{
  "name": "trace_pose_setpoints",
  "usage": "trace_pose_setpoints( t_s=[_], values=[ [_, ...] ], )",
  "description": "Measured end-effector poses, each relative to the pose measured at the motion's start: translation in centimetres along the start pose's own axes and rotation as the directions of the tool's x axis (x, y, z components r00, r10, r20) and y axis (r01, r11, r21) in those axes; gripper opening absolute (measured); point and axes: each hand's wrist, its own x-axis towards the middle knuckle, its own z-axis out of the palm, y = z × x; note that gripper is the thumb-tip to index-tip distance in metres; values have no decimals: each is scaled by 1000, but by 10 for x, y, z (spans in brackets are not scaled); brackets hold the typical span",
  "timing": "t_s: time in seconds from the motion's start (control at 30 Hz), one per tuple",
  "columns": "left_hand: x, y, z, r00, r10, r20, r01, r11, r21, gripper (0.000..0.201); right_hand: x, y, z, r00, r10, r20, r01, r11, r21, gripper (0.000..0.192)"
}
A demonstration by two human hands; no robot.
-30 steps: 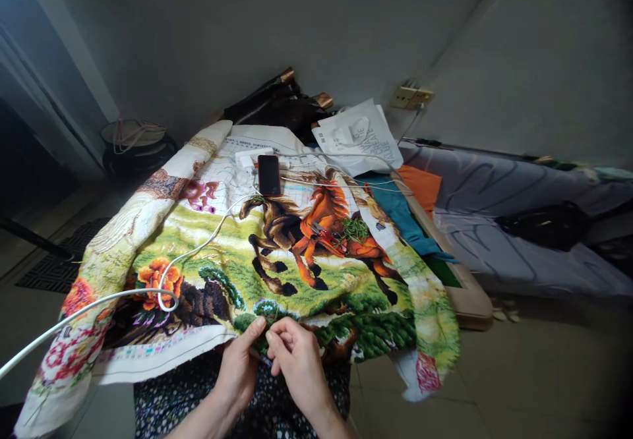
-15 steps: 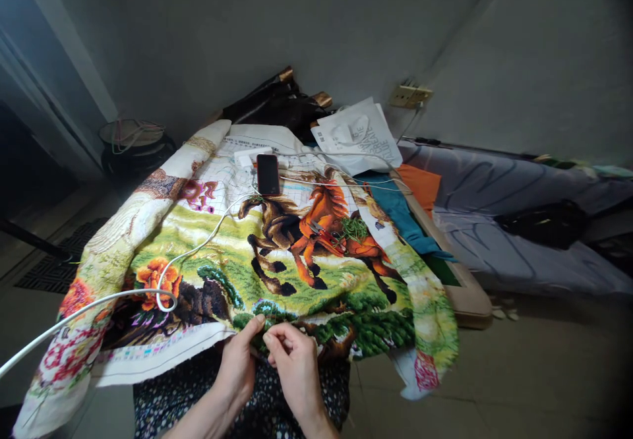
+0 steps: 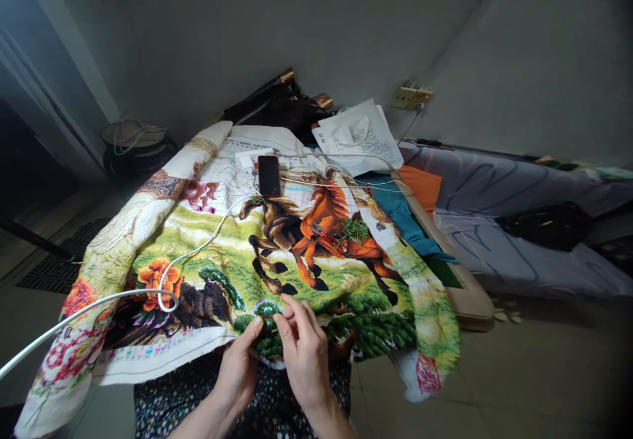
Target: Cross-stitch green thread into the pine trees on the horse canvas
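Observation:
A large cross-stitch canvas (image 3: 198,218) with running horses lies spread before me, its near edge over my lap. My left hand (image 3: 239,366) grips that near edge, thumb on top and fingers underneath. Just right of it, my right hand (image 3: 304,347) is held over the dark green stitching, thumb and forefinger brought close together. Whatever is between those fingertips is too small to make out. Red-handled snips (image 3: 330,238) rest on the orange horse beside a tangle of green thread (image 3: 355,230).
A phone (image 3: 269,175) and a white cable (image 3: 208,238) lie on the canvas. Behind are a white bag (image 3: 359,139) and black wrapped rolls (image 3: 270,106). Rolled canvas sides flank the work. To the right are teal cloth (image 3: 395,211) and a covered low seat (image 3: 494,241).
My right hand has lifted slightly up and to the right, its fingers a little straighter. The left hand keeps its hold on the canvas edge.

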Motion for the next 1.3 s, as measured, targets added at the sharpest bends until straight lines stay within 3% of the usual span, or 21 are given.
trace_pose_setpoints(
  t_s=[0.1, 0.2, 0.3, 0.37, 0.43, 0.5, 0.57, 0.63, 0.73, 0.83, 0.9, 0.97, 1.03, 1.3],
  values=[
    [-1, 1, 1, 1000, 0, -31, 0, 1000, -18, 27, 11, -7, -11, 991, -61, 118, 71, 994, -81, 23],
    [0, 1, 0, 998, 31, -49, -32, 999, -2, 27, 16, -7, -9, 961, -29, 277, 52, 996, -77, 17],
    [1, 0, -2, 999, 39, -35, -38, 999, 27, 27, 17, -3, -1, 960, 28, 280, -38, 999, 30, 16],
    [1, 0, -2, 999, 31, -28, -30, 999, 35, 30, 19, 0, 1, 967, 96, 235, -143, 971, 193, 15],
    [0, -1, -3, 999, 30, -24, -29, 999, 33, 33, 23, 1, -6, 954, 200, 222, -279, 865, 418, 14],
    [-1, 0, -3, 1000, 15, -16, -14, 999, 34, 32, 31, 0, -19, 926, 272, 261, -377, 670, 639, 20],
    [-1, 0, -3, 1000, -4, -15, 4, 999, 33, 30, 38, -2, -35, 933, 273, 235, -344, 486, 803, 22],
    [-1, -1, -3, 1000, -13, -13, 13, 1000, 27, 31, 44, -2, -49, 959, 263, 109, -214, 414, 885, 23],
    [1, -2, -4, 1000, -9, 4, 9, 1000, 25, 32, 39, 2, -53, 964, 265, -13, -123, 490, 863, 26],
    [2, -3, -7, 999, 0, 33, -1, 999, 38, 28, 21, 8, -41, 947, 277, 164, -309, 637, 706, 28],
    [3, -3, -9, 999, 11, 42, -13, 999, 50, 24, 7, 11, -29, 905, 274, 324, -414, 740, 531, 25],
    [4, -3, -11, 999, 34, 32, -36, 998, 56, 21, -4, 12, -19, 883, 250, 398, -402, 841, 362, 20],
    [5, -3, -13, 999, 49, 22, -50, 997, 63, 20, -10, 11, -12, 892, 224, 393, -334, 912, 237, 19],
    [7, -4, -13, 998, 58, 9, -58, 997, 51, 18, -9, 6, -8, 925, 179, 335, -220, 972, 89, 29]
  ],
)
